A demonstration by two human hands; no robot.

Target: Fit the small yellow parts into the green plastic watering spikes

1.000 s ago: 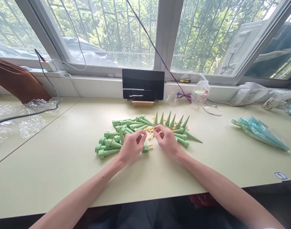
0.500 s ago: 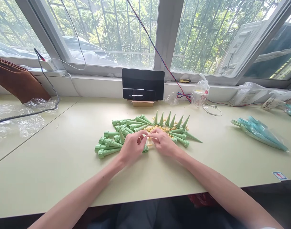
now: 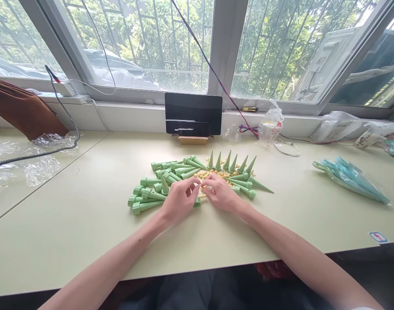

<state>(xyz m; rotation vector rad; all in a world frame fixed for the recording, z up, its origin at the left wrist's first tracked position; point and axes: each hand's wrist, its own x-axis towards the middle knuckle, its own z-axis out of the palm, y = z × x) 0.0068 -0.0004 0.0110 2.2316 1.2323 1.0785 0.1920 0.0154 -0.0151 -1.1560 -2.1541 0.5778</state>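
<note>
Six pointed green plastic cones (image 3: 227,160) stand among yellow pegs (image 3: 200,174); ribbed-collared green spikes (image 3: 148,206) lie heaped beside our left hand (image 3: 180,196). It and our right hand (image 3: 221,193) nearly meet, both curled, hiding whatever is between; we cannot tell either grip. Lettering on the crumpled plastic bag (image 3: 373,132) is too small to read.

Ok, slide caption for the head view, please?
Left hand and right hand, close together among green cones and yellow pieces.

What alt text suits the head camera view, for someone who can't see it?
A person's left hand and right hand are close together amid green cones and small yellow pieces on a pale table below windows.
</note>
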